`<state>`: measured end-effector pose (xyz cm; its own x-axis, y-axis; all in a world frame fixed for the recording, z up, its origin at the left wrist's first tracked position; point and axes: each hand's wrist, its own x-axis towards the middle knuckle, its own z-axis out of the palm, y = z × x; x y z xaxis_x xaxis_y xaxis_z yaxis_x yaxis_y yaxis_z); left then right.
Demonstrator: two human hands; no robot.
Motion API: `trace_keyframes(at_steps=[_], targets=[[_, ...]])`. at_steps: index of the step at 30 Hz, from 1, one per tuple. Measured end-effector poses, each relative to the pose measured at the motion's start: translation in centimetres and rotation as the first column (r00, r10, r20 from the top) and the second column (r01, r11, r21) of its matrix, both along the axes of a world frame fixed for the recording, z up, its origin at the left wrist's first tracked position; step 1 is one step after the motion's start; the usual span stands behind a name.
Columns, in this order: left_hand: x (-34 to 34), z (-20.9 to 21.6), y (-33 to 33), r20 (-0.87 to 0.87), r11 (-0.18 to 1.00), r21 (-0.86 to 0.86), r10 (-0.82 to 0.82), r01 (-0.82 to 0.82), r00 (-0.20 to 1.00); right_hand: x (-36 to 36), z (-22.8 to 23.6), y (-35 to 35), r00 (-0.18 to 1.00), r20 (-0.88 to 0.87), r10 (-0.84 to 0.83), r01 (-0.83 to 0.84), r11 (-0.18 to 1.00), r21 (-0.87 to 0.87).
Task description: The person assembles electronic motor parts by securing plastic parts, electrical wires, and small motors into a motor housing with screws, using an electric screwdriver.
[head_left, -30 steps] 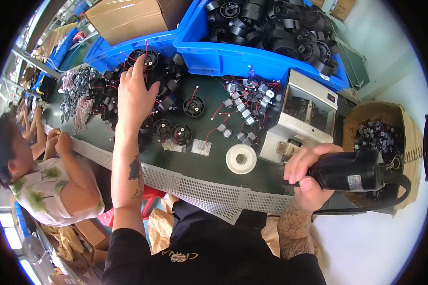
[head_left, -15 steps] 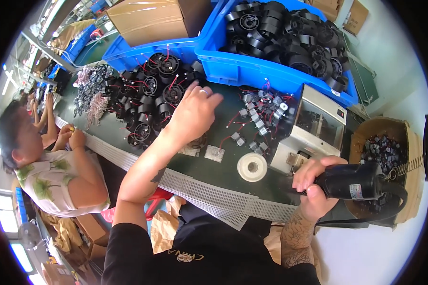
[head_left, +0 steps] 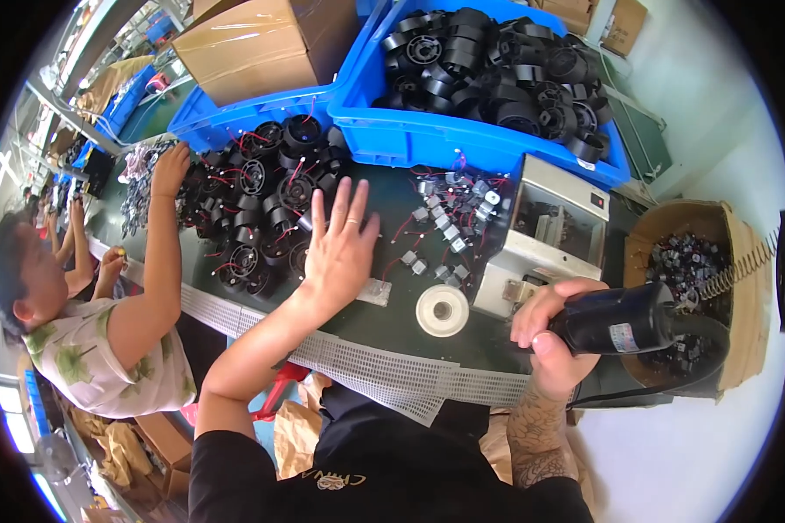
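Note:
My left hand [head_left: 336, 253] is held over the green table with its fingers spread and nothing in them. It is beside a heap of black round plastic housings [head_left: 251, 179] with red wires. My right hand [head_left: 545, 331] is wrapped round a black electric screwdriver [head_left: 615, 321], whose body lies sideways and hangs from a coiled spring [head_left: 741, 268]. The tool's tip is hard to make out. Between my hands lie a white round dish [head_left: 442, 311] and a small clear packet [head_left: 374, 292]. Several small grey motors [head_left: 449, 228] with red wires lie beyond the dish.
A metal machine [head_left: 541, 248] with a clear cover stands left of a cardboard box [head_left: 746, 296] of small parts. Behind are a blue bin [head_left: 462, 144] of black rings and a brown carton [head_left: 244, 52]. A co-worker [head_left: 118, 336] sits at the left, reaching toward a heap of small parts [head_left: 144, 187].
My left hand has drawn back nearer to me and its bent fingers have spread. The co-worker's arm has stretched out to the parts heap. My right hand still grips the screwdriver.

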<state>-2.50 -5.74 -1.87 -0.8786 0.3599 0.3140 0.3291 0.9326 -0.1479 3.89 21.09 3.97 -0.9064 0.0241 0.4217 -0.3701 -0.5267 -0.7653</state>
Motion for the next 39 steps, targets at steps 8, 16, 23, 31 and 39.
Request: trace_keyframes(at_steps=[8,16,23,31,39], targets=[[-4.1,0.0,-1.8,-0.119,0.995,-0.057,0.071,-0.078,0.99,0.1,-0.1,0.3,1.0,-0.015,-0.009,0.011,0.997,0.076],[-4.7,9.0,0.3,0.226,0.952,0.199,0.186,-0.232,0.956,-0.1,-0.4,0.4,1.0,-0.011,-0.003,0.003,0.997,0.076],[-18.9,9.3,1.0,0.021,0.952,0.236,0.196,-0.196,0.98,0.2,-0.4,-0.3,1.0,-0.009,0.023,-0.022,0.996,0.082],[-22.2,8.3,3.8,0.201,0.873,0.335,0.301,-0.355,0.932,0.1,-0.7,-0.3,1.0,-0.005,-0.026,0.026,0.996,0.087],[-4.5,11.7,5.5,-0.25,0.722,0.553,-0.331,0.415,0.91,0.1,-1.0,0.5,0.998,-0.056,-0.025,0.029,0.997,0.076]])
